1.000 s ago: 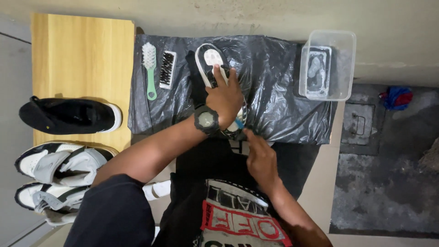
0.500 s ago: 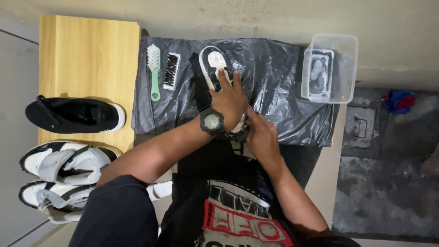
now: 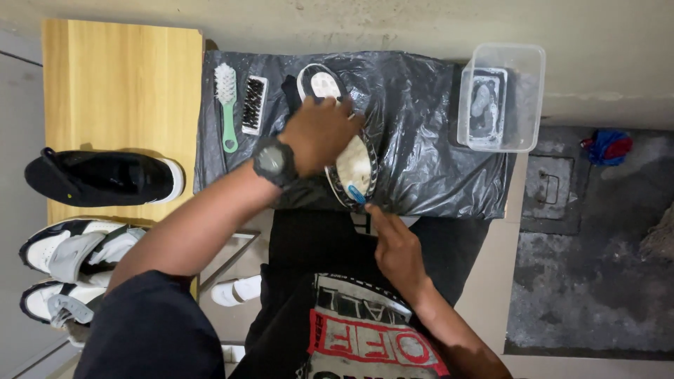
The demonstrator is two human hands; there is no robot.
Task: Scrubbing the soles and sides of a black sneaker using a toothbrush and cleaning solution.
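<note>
A shoe (image 3: 354,168) lies sole-up on a black plastic sheet (image 3: 421,140); the sole is pale with a dark rim. My left hand (image 3: 319,133), with a black watch on the wrist, grips the shoe across its middle from above. The heel end (image 3: 319,83) shows beyond my fingers. My right hand (image 3: 394,245) sits close to my body, with its fingertips at the shoe's near tip. Whether it grips the shoe is unclear.
A green-handled brush (image 3: 227,105) and a small black-bristled brush (image 3: 253,105) lie on the sheet's left part. A clear plastic tub (image 3: 523,98) stands at the right. On the wooden board (image 3: 119,77) rests a black shoe (image 3: 105,177), with white-and-black shoes (image 3: 67,249) below it.
My left hand has slid a little left across the shoe, so more of the pale sole shows. My right hand has drawn back toward my body, down to the shoe's near tip.
</note>
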